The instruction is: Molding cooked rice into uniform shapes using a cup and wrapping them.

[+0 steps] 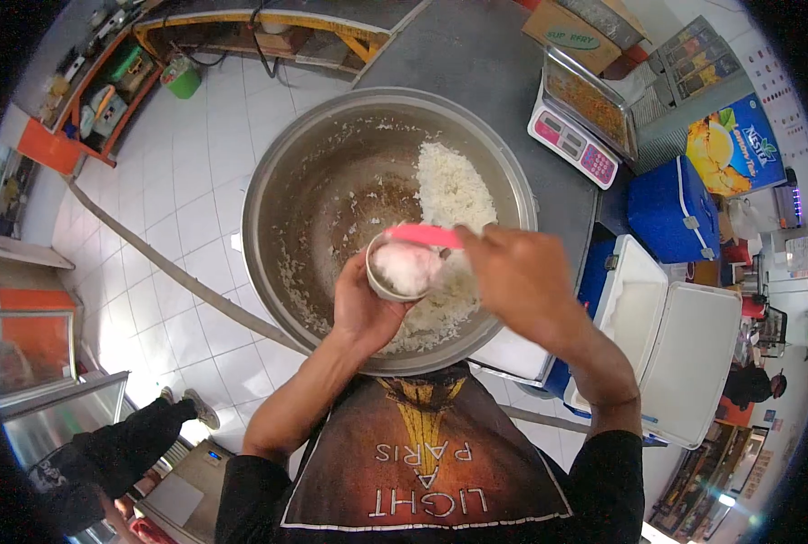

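Note:
A large round metal pot (308,197) stands before me, with cooked white rice (453,183) heaped on its right side and grains stuck to its wall. Over the pot my left hand (370,313) holds a small round bowl (385,291) filled with rice. My right hand (523,279) grips a pink utensil (424,235), probably a rice paddle, whose flat part lies across the bowl's far rim. Motion blur covers the right hand and the near edge of the rice in the bowl.
Right of the pot, a digital scale (570,139) carries a metal tray of brown food (591,105) on the dark counter (438,54). A blue cooler box (672,207) and an open white-lined cooler (631,306) stand nearby. At the lower left is another person (105,462).

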{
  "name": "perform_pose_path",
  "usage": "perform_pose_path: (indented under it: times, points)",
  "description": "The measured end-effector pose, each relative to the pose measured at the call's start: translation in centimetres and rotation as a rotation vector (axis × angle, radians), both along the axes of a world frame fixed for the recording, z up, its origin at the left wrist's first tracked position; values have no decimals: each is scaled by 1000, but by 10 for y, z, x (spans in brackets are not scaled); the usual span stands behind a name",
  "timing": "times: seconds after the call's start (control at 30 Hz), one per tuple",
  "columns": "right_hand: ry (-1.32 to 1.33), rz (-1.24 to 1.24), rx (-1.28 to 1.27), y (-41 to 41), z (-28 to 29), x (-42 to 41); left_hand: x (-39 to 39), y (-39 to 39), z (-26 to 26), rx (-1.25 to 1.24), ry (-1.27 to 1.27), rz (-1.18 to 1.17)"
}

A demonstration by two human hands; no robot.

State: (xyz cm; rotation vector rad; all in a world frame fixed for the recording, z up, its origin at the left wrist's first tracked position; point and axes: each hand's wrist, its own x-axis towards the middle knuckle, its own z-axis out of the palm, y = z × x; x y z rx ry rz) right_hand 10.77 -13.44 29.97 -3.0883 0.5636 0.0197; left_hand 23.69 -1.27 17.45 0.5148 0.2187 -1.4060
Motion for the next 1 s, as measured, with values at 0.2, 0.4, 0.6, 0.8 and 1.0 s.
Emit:
perform_pose_path:
  times: [0.2,0.4,0.6,0.8,1.0]
  points:
    - [-65,29,265,-20,-7,-9,1,4,-6,-5,-40,-47]
    - [-117,-132,288,-12,27,-1,6,14,-15,-31,-53,-15]
    - [-74,84,466,-25,-24,16,16,21,-8,75,-1,33]
    - [266,-45,24,-101,-96,35,49,33,-20,174,-247,351]
    - [424,159,116,-93,-194,80,49,47,-8,99,-190,422]
